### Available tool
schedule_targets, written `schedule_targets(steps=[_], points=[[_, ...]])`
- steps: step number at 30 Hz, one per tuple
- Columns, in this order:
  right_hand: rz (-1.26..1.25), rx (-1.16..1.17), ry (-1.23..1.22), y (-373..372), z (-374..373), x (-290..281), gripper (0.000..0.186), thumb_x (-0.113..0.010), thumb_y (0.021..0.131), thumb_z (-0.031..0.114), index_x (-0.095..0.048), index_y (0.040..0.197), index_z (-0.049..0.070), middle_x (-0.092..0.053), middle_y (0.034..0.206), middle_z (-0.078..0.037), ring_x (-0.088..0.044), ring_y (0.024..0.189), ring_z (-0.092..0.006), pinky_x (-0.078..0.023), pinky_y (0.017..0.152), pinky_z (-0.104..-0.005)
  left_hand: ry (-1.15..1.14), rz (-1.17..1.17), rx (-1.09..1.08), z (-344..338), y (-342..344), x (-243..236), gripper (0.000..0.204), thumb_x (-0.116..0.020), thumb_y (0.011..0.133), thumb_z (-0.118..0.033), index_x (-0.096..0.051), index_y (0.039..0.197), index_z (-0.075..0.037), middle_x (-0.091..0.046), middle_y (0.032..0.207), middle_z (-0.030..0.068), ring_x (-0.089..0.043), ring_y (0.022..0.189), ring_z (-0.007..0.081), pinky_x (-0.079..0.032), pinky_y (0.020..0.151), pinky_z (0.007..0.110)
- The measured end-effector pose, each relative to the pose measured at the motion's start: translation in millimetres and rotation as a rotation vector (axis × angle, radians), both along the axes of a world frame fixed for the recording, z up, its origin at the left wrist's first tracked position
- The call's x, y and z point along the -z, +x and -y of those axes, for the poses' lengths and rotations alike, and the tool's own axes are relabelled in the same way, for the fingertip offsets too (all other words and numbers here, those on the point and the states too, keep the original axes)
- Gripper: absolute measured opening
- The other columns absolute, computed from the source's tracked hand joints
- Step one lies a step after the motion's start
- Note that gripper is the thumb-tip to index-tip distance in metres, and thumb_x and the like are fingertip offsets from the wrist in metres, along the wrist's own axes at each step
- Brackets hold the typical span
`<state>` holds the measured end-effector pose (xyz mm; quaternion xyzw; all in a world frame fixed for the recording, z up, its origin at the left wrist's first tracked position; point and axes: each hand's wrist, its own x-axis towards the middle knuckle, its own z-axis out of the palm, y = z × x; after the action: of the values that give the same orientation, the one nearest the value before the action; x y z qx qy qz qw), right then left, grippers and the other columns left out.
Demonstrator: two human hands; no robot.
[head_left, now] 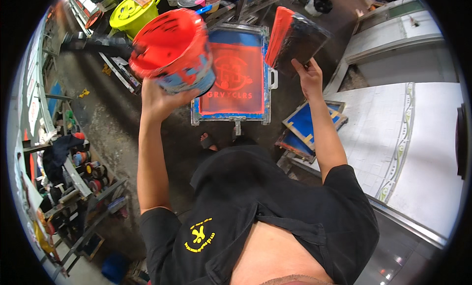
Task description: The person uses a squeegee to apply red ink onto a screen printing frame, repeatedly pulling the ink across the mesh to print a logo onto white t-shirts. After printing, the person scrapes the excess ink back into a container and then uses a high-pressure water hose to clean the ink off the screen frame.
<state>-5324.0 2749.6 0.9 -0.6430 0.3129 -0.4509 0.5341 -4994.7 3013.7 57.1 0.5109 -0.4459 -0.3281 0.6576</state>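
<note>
My left hand (pixel 161 99) grips a tilted plastic bucket (pixel 178 59) by its lower side and base. Red ink coats the bucket's inside and streaks its outer wall; its rim is slightly blurred. My right hand (pixel 309 77) pinches the lower corner of a wide dark squeegee (pixel 301 38), whose left edge is thick with red ink. Between the two hands, farther down, lies a screen printing frame (pixel 267 91). Its blue mesh is largely covered in red ink, with a round emblem and lettering showing through. The bucket overlaps the frame's upper left in view.
Behind the bucket stand a yellow-green lidded bucket (pixel 135 12) and several other tubs. Blue screens (pixel 307 125) are stacked below my right forearm. A long white table (pixel 373 118) runs along the right. Racks with jars (pixel 91 172) fill the left side.
</note>
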Motion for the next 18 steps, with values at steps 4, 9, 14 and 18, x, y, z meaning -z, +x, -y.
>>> schedule_targets(steps=[4,9,14,18], points=[[-0.126,-0.122,0.249,-2,11,61,0.031,-0.073,0.097,0.01,-0.067,0.126,0.0,-0.071,0.115,-0.001,-0.063,0.102,-0.0087,-0.05,0.09,-0.0256,0.065,-0.057,-0.147,-31,-7,12,0.079,-0.095,0.059,-0.012,-0.06,0.129,0.002,-0.066,0.124,0.0093,-0.065,0.112,0.021,-0.053,0.098,0.039],[-0.429,-0.178,0.03,32,29,113,0.035,-0.074,0.093,0.015,-0.068,0.125,0.002,-0.076,0.11,-0.01,-0.07,0.099,-0.0173,-0.053,0.089,-0.032,0.154,0.173,-0.268,-82,-5,26,0.087,-0.097,0.054,-0.023,-0.061,0.13,-0.001,-0.066,0.126,0.0076,-0.061,0.117,0.021,-0.048,0.102,0.042],[-0.605,-0.301,-0.231,78,65,172,0.036,-0.069,0.092,0.016,-0.067,0.126,0.004,-0.072,0.117,-0.018,-0.07,0.108,-0.0298,-0.053,0.094,-0.0389,0.129,-0.04,-0.279,-130,-30,26,0.089,-0.095,0.055,-0.026,-0.062,0.134,-0.003,-0.064,0.131,0.0086,-0.06,0.121,0.0238,-0.047,0.104,0.044],[-0.697,-0.268,-0.512,108,84,199,0.033,-0.062,0.089,0.013,-0.067,0.121,0.011,-0.071,0.111,-0.014,-0.067,0.107,-0.0369,-0.052,0.091,-0.0495,0.082,-0.123,-0.27,-157,-46,13,0.088,-0.093,0.059,-0.022,-0.059,0.138,-0.003,-0.062,0.136,0.0081,-0.059,0.125,0.0249,-0.046,0.107,0.044]])
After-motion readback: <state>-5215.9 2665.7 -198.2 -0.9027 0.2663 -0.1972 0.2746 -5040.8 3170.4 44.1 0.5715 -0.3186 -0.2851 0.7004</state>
